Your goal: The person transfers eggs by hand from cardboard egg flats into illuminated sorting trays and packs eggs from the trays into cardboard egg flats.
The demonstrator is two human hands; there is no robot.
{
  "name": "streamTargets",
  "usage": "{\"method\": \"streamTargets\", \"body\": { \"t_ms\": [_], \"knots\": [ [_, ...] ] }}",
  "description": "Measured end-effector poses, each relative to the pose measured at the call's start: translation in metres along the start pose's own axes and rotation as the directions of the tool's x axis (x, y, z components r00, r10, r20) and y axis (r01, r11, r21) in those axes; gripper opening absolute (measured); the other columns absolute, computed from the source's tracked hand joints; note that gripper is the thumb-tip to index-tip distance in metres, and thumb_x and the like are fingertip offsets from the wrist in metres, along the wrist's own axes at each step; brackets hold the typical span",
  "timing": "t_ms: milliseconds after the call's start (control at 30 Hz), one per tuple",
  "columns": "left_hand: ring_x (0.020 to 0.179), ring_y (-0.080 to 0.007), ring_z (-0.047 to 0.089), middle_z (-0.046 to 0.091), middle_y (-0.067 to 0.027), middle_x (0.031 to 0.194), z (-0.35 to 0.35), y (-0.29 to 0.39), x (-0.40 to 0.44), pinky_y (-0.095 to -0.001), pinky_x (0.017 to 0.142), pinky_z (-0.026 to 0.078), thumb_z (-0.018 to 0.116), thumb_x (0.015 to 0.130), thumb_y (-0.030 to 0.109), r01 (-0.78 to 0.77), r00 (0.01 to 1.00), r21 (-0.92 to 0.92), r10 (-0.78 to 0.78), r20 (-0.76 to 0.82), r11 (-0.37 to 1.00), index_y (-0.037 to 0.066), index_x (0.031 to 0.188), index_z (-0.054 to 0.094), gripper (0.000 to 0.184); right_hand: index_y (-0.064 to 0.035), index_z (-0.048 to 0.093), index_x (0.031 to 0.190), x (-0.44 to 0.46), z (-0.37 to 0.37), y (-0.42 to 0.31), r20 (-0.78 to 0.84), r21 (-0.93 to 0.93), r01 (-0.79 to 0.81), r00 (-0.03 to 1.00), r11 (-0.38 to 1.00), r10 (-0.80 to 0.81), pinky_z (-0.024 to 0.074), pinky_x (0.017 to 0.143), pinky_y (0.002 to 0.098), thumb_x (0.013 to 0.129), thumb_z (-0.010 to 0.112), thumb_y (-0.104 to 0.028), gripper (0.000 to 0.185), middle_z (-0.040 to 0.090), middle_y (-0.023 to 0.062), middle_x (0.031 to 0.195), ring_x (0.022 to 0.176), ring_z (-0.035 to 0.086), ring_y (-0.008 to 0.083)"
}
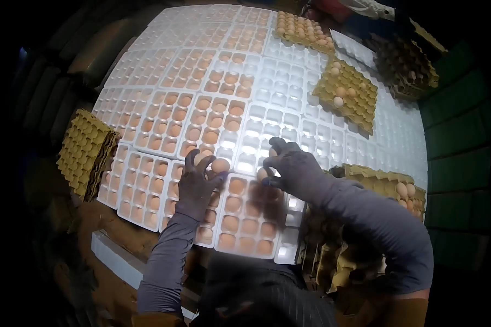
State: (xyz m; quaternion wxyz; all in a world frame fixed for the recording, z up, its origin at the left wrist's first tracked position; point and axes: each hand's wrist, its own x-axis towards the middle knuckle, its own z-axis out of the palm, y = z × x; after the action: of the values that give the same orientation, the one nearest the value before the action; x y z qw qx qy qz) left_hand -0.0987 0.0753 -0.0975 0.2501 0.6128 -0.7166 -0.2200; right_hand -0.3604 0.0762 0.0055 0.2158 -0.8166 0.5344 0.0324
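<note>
White compartment trays (249,253) cover the surface, many holding brown eggs (250,226). My left hand (196,185), in a dark glove, curls its fingers round eggs (220,165) above the trays left of centre. To its right, my right hand (297,171), gloved too, has its thumb and fingers round eggs (262,174) over the edge between a filled tray and a white tray with vacant compartments (269,128). A shadow falls across the filled tray just below my right hand.
Yellow pulp trays (85,154) are stacked at the left. Another pulp tray (360,106) with a few eggs lies at the upper right, and a fuller one (305,31) beyond it. More stacked trays with eggs (402,190) sit right of my right arm. Part of another person (368,8) shows at the top.
</note>
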Motion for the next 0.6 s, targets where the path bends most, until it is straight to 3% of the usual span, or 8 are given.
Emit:
{"method": "streamTargets", "body": {
  "t_ms": [100, 200, 267, 333, 367, 467, 500, 600],
  "knots": [
    [0.111, -0.036, 0.059, 0.043, -0.0109, 0.14, 0.036, -0.019, 0.041, -0.0457, 0.087, 0.057, 0.079, 0.08, 0.029, -0.169, 0.986, 0.315, 0.159, 0.056, 0.934, 0.015, 0.117, 0.064, 0.042, -0.0128, 0.074, 0.094, 0.059, 0.041, -0.001, -0.044, -0.139, -0.028, 0.999, 0.99, 0.022, 0.0557, 0.084, 0.0435, 0.087, 0.066, -0.025, 0.016, 0.052, 0.013, 0.126, 0.109, 0.058, 0.0334],
    [0.114, -0.0347, 0.06, 0.043, -0.0115, 0.143, 0.045, -0.025, 0.061, -0.0436, 0.092, 0.055, 0.081, 0.081, 0.031, -0.173, 0.976, 0.244, 0.132, 0.176, 0.954, 0.015, 0.122, 0.067, 0.046, -0.014, 0.07, 0.111, 0.094, 0.076, 0.001, 0.053, -0.251, -0.061, 0.996, 0.966, 0.076, 0.0551, 0.085, 0.0438, 0.089, 0.064, -0.025, 0.026, 0.049, 0.0139, 0.131, 0.113, 0.057, 0.0337],
    [0.112, -0.0327, 0.063, 0.049, -0.0127, 0.138, 0.049, -0.024, 0.076, -0.0434, 0.091, 0.055, 0.073, 0.087, 0.026, -0.219, 0.97, 0.151, 0.198, 0.142, 0.964, 0.015, 0.126, 0.064, 0.042, -0.0155, 0.064, 0.123, 0.1, 0.082, 0.004, 0.066, -0.141, -0.154, 0.984, 0.978, 0.164, 0.055, 0.086, 0.044, 0.09, 0.064, -0.024, 0.034, 0.053, 0.0153, 0.126, 0.111, 0.061, 0.0352],
    [0.111, -0.0312, 0.064, 0.051, -0.0132, 0.136, 0.051, -0.018, 0.095, -0.043, 0.09, 0.055, 0.069, 0.091, 0.026, -0.227, 0.958, 0.083, 0.207, 0.196, 0.97, 0.015, 0.129, 0.062, 0.04, -0.0164, 0.059, 0.129, 0.103, 0.069, 0.005, 0.03, -0.057, -0.296, 0.954, 0.954, 0.298, 0.0549, 0.088, 0.0441, 0.091, 0.063, -0.024, 0.039, 0.057, 0.0171, 0.122, 0.108, 0.065, 0.036],
    [0.113, -0.0306, 0.064, 0.054, -0.0134, 0.133, 0.053, -0.016, 0.106, -0.0425, 0.091, 0.054, 0.066, 0.093, 0.028, -0.181, 0.936, 0.132, 0.13, 0.327, 0.974, 0.014, 0.13, 0.061, 0.04, -0.0148, 0.057, 0.131, 0.107, 0.064, 0.006, 0.037, -0.051, -0.389, 0.92, 0.92, 0.391, 0.0545, 0.089, 0.0455, 0.091, 0.062, -0.024, 0.041, 0.059, 0.018, 0.12, 0.106, 0.067, 0.0365],
    [0.112, -0.0323, 0.063, 0.055, -0.0138, 0.132, 0.063, -0.01, 0.117, -0.0428, 0.093, 0.053, 0.064, 0.094, 0.03, -0.267, 0.929, 0.18, 0.203, 0.31, 0.947, 0.013, 0.13, 0.061, 0.039, -0.0113, 0.055, 0.13, 0.11, 0.067, 0.028, 0.087, -0.065, -0.496, 0.861, 0.866, 0.5, 0.054, 0.09, 0.0474, 0.091, 0.063, -0.026, 0.042, 0.059, 0.0179, 0.122, 0.11, 0.066, 0.0355],
    [0.113, -0.0325, 0.062, 0.057, -0.0143, 0.129, 0.067, -0.004, 0.119, -0.0422, 0.095, 0.052, 0.064, 0.094, 0.029, -0.273, 0.94, 0.077, 0.249, 0.234, 0.959, 0.012, 0.129, 0.061, 0.039, -0.0079, 0.056, 0.124, 0.109, 0.071, 0.036, 0.078, -0.018, -0.505, 0.86, 0.863, 0.505, 0.0531, 0.089, 0.0482, 0.09, 0.064, -0.026, 0.04, 0.06, 0.0182, 0.119, 0.108, 0.065, 0.0378],
    [0.115, -0.0348, 0.06, 0.058, -0.0165, 0.131, 0.1, 0.016, 0.123, -0.0426, 0.096, 0.051, 0.061, 0.096, 0.024, -0.243, 0.95, -0.36, 0.295, 0.098, 0.901, 0.013, 0.134, 0.058, 0.04, -0.007, 0.056, 0.12, 0.093, 0.095, 0.032, -0.268, 0.395, -0.452, 0.776, 0.8, 0.571, 0.0518, 0.087, 0.0491, 0.09, 0.065, -0.025, 0.036, 0.059, 0.0192, 0.117, 0.103, 0.064, 0.0408]
  ]
}}
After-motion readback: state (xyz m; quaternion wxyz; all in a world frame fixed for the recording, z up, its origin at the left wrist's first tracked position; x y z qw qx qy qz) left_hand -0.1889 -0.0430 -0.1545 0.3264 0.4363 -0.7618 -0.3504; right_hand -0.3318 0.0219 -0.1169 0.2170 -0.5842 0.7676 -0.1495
